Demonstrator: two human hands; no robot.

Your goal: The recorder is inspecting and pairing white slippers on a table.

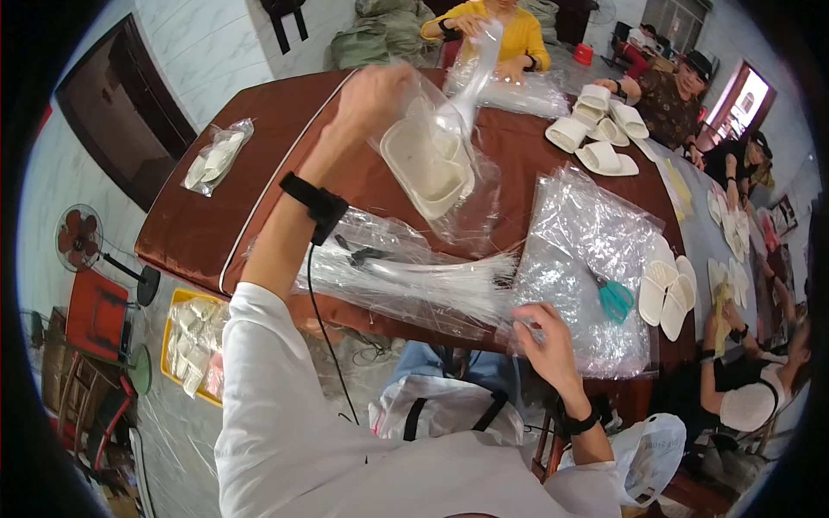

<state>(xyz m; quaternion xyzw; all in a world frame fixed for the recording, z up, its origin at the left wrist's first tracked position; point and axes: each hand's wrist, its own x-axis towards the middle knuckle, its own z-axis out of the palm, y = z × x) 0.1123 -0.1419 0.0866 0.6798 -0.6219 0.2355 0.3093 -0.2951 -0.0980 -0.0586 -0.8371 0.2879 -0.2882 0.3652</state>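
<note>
My left hand (376, 97) is raised over the table, closed on the gathered top of a clear plastic bag (485, 207). Inside the bag sits a pair of white slippers (423, 164), tilted with the soles partly showing. My right hand (550, 350) is near the front edge of the table, its thumb and forefinger apart. It is beside the right end of a bundle of thin white plastic strips (432, 283) lying in clear wrapping. Right of the bundle, flat clear plastic bags (561, 250) are stacked, with teal-handled scissors (616, 300) on top.
Loose white slippers (667, 298) lie at the table's right edge; more slippers (596, 129) are piled farther back. A bagged pair (218, 157) rests at left. A yellow crate (183, 380) stands on the floor. Across the table, a person in yellow (518, 39) handles plastic; others work at right.
</note>
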